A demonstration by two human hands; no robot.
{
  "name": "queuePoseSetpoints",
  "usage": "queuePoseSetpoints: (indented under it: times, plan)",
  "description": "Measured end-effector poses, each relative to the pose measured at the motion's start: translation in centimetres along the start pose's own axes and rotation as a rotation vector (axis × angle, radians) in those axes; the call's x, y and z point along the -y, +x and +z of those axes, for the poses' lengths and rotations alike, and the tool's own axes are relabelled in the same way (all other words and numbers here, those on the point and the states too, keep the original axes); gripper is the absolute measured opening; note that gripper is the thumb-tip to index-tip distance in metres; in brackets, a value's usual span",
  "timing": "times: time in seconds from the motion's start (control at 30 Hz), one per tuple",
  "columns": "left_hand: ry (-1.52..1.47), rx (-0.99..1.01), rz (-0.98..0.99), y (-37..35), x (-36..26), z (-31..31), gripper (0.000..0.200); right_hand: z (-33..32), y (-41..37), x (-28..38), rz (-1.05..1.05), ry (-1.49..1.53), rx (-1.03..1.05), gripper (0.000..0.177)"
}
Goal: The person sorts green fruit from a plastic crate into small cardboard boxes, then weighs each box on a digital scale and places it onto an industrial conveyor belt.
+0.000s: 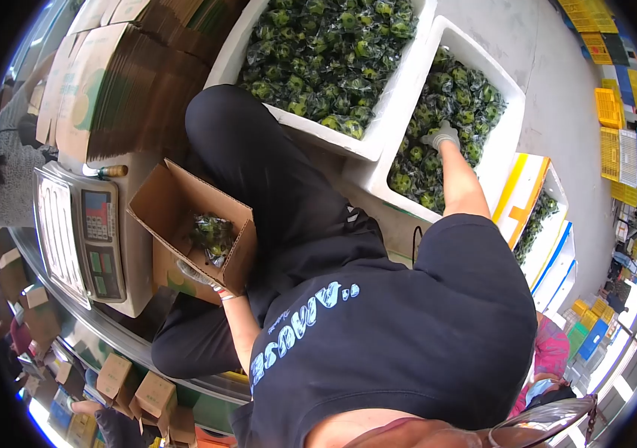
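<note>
My left hand (197, 273), in a light glove, grips the side of an open cardboard box (240, 257) that stands tilted by my leg. Several green fruits in clear plastic wrap (212, 237) lie inside it. On the other side, my gloved right hand (443, 136) reaches into a white foam crate (510, 127) filled with wrapped green fruits (475, 97). Its fingers are curled around a wrapped fruit, partly hidden among the others. A larger white foam crate (225, 63) beside it holds more wrapped fruits (333, 52).
A weighing scale (100, 231) stands left of the box, near a stack of flat cardboard cartons (135, 97). More crates (516, 198) line the right side. A co-worker in a pink top (550, 347) is at lower right. Small boxes (156, 396) sit at lower left.
</note>
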State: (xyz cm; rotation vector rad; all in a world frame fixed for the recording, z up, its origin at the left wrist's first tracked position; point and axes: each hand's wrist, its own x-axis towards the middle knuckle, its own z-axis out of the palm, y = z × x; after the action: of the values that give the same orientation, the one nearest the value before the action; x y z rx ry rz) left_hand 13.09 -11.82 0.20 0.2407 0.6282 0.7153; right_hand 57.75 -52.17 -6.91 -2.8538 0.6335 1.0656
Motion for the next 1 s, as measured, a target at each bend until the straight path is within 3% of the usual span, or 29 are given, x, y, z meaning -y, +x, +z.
queuePoseSetpoints:
  times: [0.13,0.17,0.27,0.37,0.43,0.5,0.6,0.77,0.87,1.0]
  plan:
    - [0.008,-0.017,-0.005,-0.5,0.3,0.2,0.067,1.5,2.4,-3.1,-0.161,0.024,-0.046,0.113]
    - [0.013,-0.018,-0.007,-0.6,0.5,0.1,0.067,2.0,0.2,-2.9,-0.105,-0.028,-0.03,0.118]
    - [0.013,-0.035,-0.02,-0.8,1.3,-0.1,0.067,3.2,-6.3,-2.3,-0.095,-0.097,-0.126,0.11]
    - [0.016,-0.038,-0.027,-1.0,1.5,0.1,0.068,3.6,-8.6,-1.7,-0.131,-0.309,-0.163,0.107]
    - [0.021,-0.045,-0.033,-1.2,1.3,0.1,0.068,3.6,-10.2,-1.4,-0.182,-0.295,-0.144,0.106]
    - [0.029,-0.044,-0.042,-1.3,1.3,0.3,0.068,4.9,-9.3,-2.1,-0.316,-0.407,-0.201,0.099]
    - [0.038,-0.049,-0.043,-1.6,1.1,0.2,0.069,5.9,-8.2,-1.1,-0.349,-0.458,-0.228,0.088]
    - [0.052,-0.055,-0.077,-1.5,0.8,-0.2,0.07,4.1,-7.6,0.5,-0.288,-0.408,0.028,0.08]
    - [0.049,-0.061,-0.078,-1.7,0.6,-0.4,0.07,5.2,-6.4,-0.1,-0.291,-0.365,0.006,0.08]
    - [0.052,-0.064,-0.08,-1.8,0.4,-0.7,0.071,1.7,-6.2,-1.3,-0.452,-0.306,0.275,0.083]
